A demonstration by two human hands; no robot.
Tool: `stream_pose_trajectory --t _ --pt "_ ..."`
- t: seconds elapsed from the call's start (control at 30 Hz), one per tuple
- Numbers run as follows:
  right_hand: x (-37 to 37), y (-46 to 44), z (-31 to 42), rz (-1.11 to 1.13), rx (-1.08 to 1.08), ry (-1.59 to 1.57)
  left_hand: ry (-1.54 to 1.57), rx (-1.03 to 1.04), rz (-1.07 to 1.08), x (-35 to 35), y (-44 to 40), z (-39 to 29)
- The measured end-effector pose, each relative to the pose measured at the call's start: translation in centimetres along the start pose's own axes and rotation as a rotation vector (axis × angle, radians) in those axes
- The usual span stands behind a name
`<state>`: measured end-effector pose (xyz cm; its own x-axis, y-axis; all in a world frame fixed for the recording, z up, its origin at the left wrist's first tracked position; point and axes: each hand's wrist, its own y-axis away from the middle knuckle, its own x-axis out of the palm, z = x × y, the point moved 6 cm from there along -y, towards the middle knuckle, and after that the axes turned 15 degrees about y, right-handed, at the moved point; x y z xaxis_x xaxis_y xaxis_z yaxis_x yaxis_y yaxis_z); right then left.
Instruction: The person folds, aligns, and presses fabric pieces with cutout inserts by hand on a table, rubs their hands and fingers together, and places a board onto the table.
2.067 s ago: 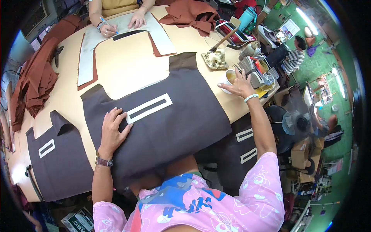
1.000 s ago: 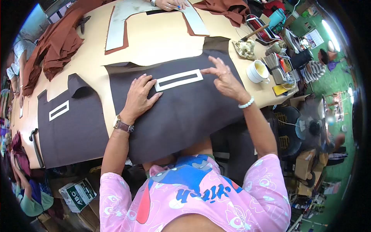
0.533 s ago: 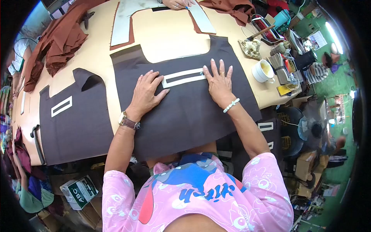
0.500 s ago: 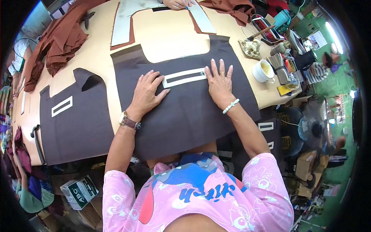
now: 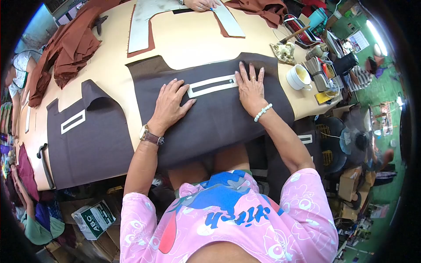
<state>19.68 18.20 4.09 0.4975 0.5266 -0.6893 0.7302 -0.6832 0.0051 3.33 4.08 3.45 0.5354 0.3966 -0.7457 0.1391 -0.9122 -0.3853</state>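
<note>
A dark brown cut fabric panel (image 5: 210, 127) lies in front of me, its near part bending down over the table's edge. On it sits a white rectangular frame-shaped strip (image 5: 192, 91) with a dark slot and a small dark mark near its right end. My left hand (image 5: 171, 103) rests on the panel with fingers spread, fingertips by the strip's left end. Flat at the other end is my right hand (image 5: 251, 90), its fingers apart and touching or nearly touching the strip. Neither hand grips anything.
Left of me lies a second dark panel (image 5: 90, 147) with a similar white strip (image 5: 73, 122). A white cup (image 5: 294, 80) stands near the table's right edge. Across the table, another person's hand (image 5: 201, 4) is on a pale template (image 5: 142, 28) over rust-coloured cloth.
The dark panel has slid toward me, and its near edge now drops lower over the table's edge. Both hands stay flat beside the white strip.
</note>
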Motion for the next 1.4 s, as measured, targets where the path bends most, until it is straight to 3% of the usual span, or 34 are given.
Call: stream_pose_trajectory --t 0.43,0.67,0.9,1.17,1.4 --pt "-1.0 0.5 1.6 -0.035 -0.12 0.098 0.02 0.017 -0.016 -0.3 -0.1 -0.4" --pt "-2.4 0.5 3.3 -0.073 -0.136 0.04 0.081 0.081 -0.267 -2.6 -0.5 -1.3" --pt "-4.2 0.6 5.6 -0.145 -0.174 0.035 0.234 -0.009 -0.442 -5.1 -0.4 -0.8" --pt "-6.9 0.5 8.1 -0.19 -0.222 -0.038 0.174 -0.147 -0.299 -6.8 1.2 -2.0" --pt "-7.4 0.4 8.4 -0.199 -0.295 -0.195 -0.103 -0.297 -0.216 -5.3 5.5 -1.3"
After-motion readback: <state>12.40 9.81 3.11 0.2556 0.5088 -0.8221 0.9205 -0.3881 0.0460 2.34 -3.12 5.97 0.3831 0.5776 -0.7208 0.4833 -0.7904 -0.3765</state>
